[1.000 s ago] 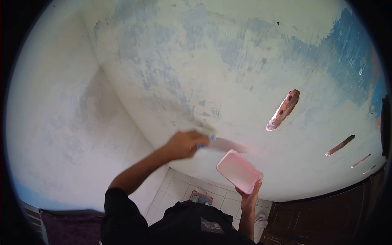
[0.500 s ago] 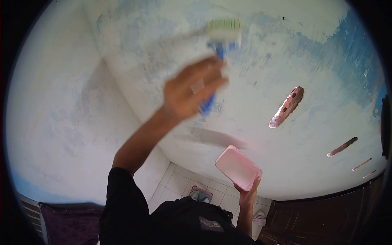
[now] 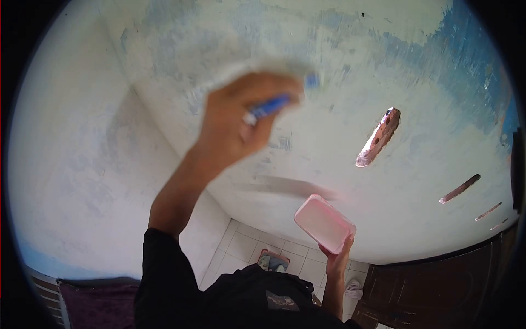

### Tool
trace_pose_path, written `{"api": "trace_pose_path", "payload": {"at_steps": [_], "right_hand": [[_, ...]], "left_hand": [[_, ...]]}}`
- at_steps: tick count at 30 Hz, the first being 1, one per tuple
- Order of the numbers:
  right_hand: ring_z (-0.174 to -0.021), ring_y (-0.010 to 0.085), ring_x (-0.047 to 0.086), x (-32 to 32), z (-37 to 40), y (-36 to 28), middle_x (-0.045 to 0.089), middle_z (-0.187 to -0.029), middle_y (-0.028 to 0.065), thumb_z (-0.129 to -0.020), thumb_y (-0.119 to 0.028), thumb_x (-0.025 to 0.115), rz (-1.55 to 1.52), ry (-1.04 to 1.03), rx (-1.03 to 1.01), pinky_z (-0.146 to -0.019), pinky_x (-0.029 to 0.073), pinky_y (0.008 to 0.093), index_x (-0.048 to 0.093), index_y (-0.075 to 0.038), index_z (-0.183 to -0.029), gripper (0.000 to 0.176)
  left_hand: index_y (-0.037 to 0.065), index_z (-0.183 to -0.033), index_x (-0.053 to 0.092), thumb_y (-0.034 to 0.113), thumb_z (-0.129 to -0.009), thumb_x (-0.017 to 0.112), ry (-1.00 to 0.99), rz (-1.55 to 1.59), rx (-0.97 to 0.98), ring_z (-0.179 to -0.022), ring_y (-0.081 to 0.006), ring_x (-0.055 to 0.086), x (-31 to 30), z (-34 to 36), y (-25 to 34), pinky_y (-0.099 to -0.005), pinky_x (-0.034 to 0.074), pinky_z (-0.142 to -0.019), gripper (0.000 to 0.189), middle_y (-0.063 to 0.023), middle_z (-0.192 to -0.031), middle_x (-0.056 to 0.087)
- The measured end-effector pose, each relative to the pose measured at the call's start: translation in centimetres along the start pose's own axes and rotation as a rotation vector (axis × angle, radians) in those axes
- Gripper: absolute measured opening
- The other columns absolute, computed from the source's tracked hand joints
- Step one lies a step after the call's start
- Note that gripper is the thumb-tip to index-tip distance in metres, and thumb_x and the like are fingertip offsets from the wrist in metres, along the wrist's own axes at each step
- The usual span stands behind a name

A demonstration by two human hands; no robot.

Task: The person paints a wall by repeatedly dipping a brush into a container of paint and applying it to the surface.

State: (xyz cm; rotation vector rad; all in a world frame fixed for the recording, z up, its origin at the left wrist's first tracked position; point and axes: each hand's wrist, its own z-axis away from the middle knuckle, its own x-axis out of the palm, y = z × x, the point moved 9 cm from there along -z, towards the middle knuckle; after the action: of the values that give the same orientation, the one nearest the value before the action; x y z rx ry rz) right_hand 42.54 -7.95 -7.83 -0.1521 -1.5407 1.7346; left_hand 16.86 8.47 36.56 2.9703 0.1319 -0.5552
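My left hand (image 3: 235, 118) is raised before the wall, its fingers closed round the blue handle of a paintbrush (image 3: 271, 105). Motion blurs this hand, and the brush's head is smeared and partly hidden behind the fingers. Lower down and to the right, my right hand (image 3: 338, 256) grips a pink rectangular plastic tub (image 3: 344, 223) by its near end. The tub is tilted toward my view and its inside looks pale pink to whitish. Ahead is the wall (image 3: 323, 148), patchy white over blue, close to the brush.
Chiselled slots (image 3: 379, 138) with reddish inside cut the wall at the right. A second white wall (image 3: 76, 164) meets it at the left corner. Below lie floor tiles (image 3: 241, 245), a crumpled cloth (image 3: 353, 289), a dark wooden door (image 3: 427, 282) and a purple cloth (image 3: 96, 304).
My left hand has turned, bringing the brush lower, with its handle end now toward me. The tub in my right hand has shifted only slightly in view.
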Motion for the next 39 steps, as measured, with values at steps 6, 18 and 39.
{"api": "trace_pose_path", "payload": {"at_steps": [6, 18, 39], "right_hand": [[-0.118, 0.025, 0.066, 0.2, 0.3, 0.4, 0.056, -0.145, 0.0082, -0.104, -0.068, 0.041, -0.031, -0.004, -0.008, -0.082, 0.062, 0.0402, 0.037, -0.018, -0.154, 0.071], [-0.13, 0.0337, 0.058, -2.0, 0.1, 0.8, 0.045, -0.151, 0.0124, -0.108, -0.057, 0.042, -0.03, 0.0, 0.0, -0.088, 0.06, 0.0513, 0.027, -0.018, -0.155, 0.063], [-0.127, 0.0306, 0.06, 0.1, -0.6, 1.4, 0.049, -0.149, 0.0106, -0.107, -0.06, 0.04, -0.022, -0.034, 0.033, -0.089, 0.06, 0.0495, 0.031, -0.018, -0.155, 0.065]], "left_hand": [[0.007, -0.103, 0.078, 0.002, -0.084, 0.077, 0.239, -0.35, 0.457, -0.105, -0.0284, 0.075, -0.6, -0.4, 3.8, -0.0326, 0.065, -0.08, 0.02, -0.0116, -0.11, 0.078], [0.014, -0.111, 0.073, -0.004, -0.079, 0.073, -0.443, 0.028, -0.408, -0.097, -0.0288, 0.074, 12.2, 21.1, -3.5, -0.0386, 0.062, -0.08, 0.036, -0.0072, -0.109, 0.076], [0.015, -0.108, 0.074, 0.001, -0.077, 0.079, -0.425, -0.076, -0.048, -0.105, -0.0271, 0.075, 12.9, 24.1, 1.4, -0.0355, 0.065, -0.079, 0.034, -0.0058, -0.118, 0.075]]}}
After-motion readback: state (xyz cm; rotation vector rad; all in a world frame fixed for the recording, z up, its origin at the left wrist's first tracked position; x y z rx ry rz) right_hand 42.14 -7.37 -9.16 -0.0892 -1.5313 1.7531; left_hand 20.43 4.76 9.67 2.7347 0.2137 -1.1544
